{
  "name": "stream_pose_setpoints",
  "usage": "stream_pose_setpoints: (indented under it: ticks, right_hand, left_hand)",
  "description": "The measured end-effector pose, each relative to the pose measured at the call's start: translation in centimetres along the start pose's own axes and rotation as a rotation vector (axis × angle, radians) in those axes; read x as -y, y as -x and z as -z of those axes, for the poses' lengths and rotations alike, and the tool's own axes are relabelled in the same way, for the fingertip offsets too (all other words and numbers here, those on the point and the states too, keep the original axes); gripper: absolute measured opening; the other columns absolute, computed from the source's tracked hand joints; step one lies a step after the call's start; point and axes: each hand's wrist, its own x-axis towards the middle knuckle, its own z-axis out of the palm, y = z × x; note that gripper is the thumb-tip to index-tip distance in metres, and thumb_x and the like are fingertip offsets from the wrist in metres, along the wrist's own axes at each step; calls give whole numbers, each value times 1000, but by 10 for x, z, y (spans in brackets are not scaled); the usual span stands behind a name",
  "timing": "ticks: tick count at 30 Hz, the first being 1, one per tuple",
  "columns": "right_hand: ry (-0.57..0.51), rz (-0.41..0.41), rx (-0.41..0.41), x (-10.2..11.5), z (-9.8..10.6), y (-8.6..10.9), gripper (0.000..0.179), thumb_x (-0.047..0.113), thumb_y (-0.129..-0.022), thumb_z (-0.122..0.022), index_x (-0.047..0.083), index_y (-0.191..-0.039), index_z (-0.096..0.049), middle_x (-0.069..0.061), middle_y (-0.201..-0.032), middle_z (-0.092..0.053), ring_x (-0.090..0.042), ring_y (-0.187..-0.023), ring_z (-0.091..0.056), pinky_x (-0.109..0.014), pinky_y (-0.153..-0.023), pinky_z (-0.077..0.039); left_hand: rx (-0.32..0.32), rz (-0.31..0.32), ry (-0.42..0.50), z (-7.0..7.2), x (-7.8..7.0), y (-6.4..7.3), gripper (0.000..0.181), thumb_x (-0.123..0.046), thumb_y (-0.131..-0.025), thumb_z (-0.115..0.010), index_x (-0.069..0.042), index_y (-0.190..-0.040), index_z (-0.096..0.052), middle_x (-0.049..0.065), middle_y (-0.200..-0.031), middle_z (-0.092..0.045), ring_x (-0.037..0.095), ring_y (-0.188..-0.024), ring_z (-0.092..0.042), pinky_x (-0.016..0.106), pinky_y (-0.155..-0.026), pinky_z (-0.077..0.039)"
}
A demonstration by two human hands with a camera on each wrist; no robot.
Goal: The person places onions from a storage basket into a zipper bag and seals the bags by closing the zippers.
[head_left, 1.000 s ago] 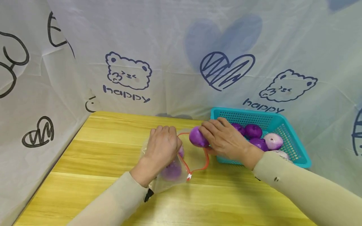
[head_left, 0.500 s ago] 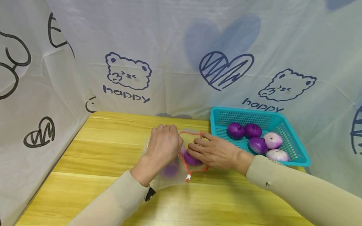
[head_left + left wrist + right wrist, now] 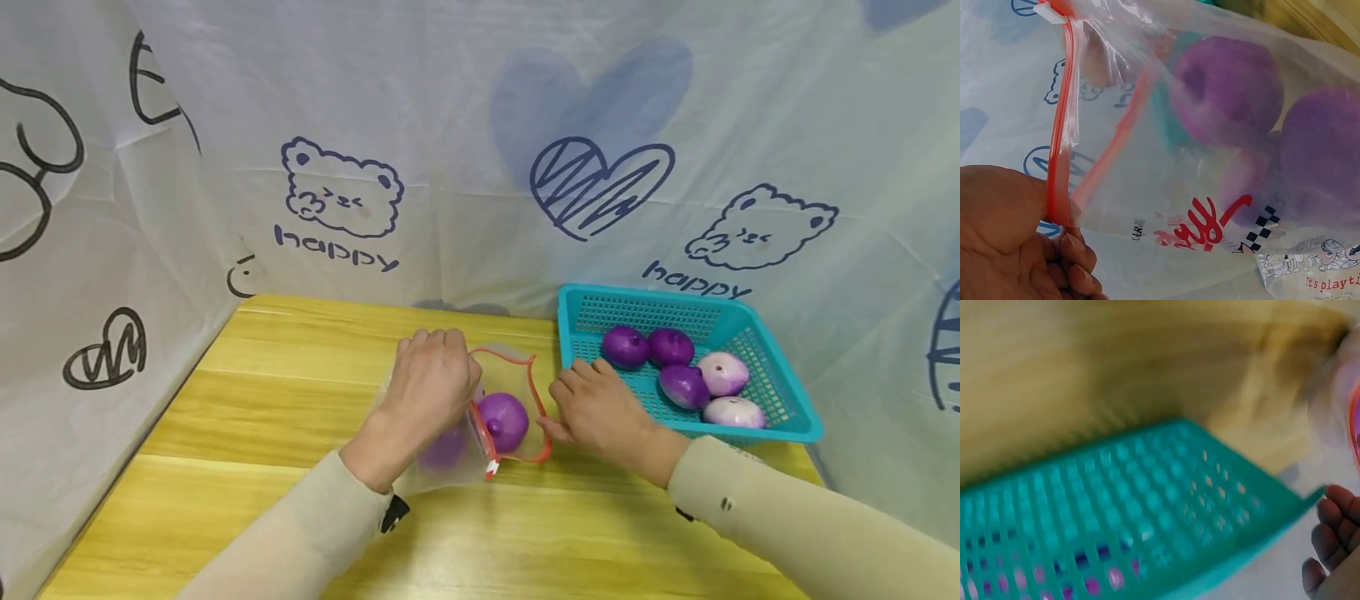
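My left hand [image 3: 431, 379] pinches the red-edged mouth of a clear zip bag [image 3: 450, 479] between thumb and fingers. Just inside the gaping mouth lies a purple onion [image 3: 504, 422]. Deeper in the bag another onion [image 3: 442, 450] shows through the plastic. The left wrist view shows purple onions [image 3: 1229, 90] and a paler shape behind the bag's cloudy film. My right hand [image 3: 603, 417] holds nothing, its fingers loosely bent and its thumb out toward the bag's mouth. It is beside the near left corner of a turquoise basket [image 3: 795, 429].
Several onions sit in the basket, some deep purple [image 3: 625, 347], two whitish [image 3: 735, 412]. The basket stands on the wooden table [image 3: 300, 375] at the right. A white printed cloth [image 3: 450, 208] hangs behind the table. A white slider [image 3: 492, 468] sits on the bag's red zip.
My right hand has put a purple onion into the bag's mouth, let go of it and drawn back right toward the basket. My left hand keeps its hold on the bag's edge.
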Motion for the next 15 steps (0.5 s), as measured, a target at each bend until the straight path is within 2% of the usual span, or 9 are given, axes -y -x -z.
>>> stream_pose_setpoints:
  ticks: [3,5,10,12,15]
  right_hand:
    - [-73,-22,8,11,-2,1,28,37,-94,-71,11,-85,-65,-3,-84,-66,-26,-81,-56,-38,-70,-36]
    - [-169,-78,18,17,2,-4,21,28,-95,-71,14,-81,-63,0,-80,-64,-23,-79,-55,-36,-69,-34]
    - [-492,-388,-53,14,25,-30,24,15,-98,-64,15,-76,-54,2,-70,-52,-20,-72,-49,-37,-73,-36]
    - [-535,-474,-92,9,34,-39,26,14,-98,-62,14,-74,-52,1,-68,-49,-22,-71,-48,-38,-74,-37]
    - [-498,-525,-93,2,39,-46,26,14,-96,-59,13,-72,-50,-1,-68,-49,-25,-71,-49,-40,-72,-38]
  left_hand:
    - [18,21,6,2,0,-1,24,-6,-89,-59,-11,-70,-45,3,-64,-44,25,-60,-41,37,-57,-33]
    - [39,49,7,5,-1,-2,23,-7,-88,-59,-11,-70,-46,4,-64,-45,26,-61,-43,37,-58,-34]
    - [86,122,-25,21,-4,-4,23,-11,-91,-58,-8,-70,-49,7,-65,-49,30,-61,-50,40,-58,-39]
    - [100,148,-33,30,-7,-7,24,-13,-93,-57,-6,-70,-51,9,-65,-51,32,-62,-54,43,-58,-41]
    - [94,199,-14,47,-9,-12,24,-14,-93,-56,-6,-71,-54,11,-67,-55,36,-67,-58,46,-62,-44]
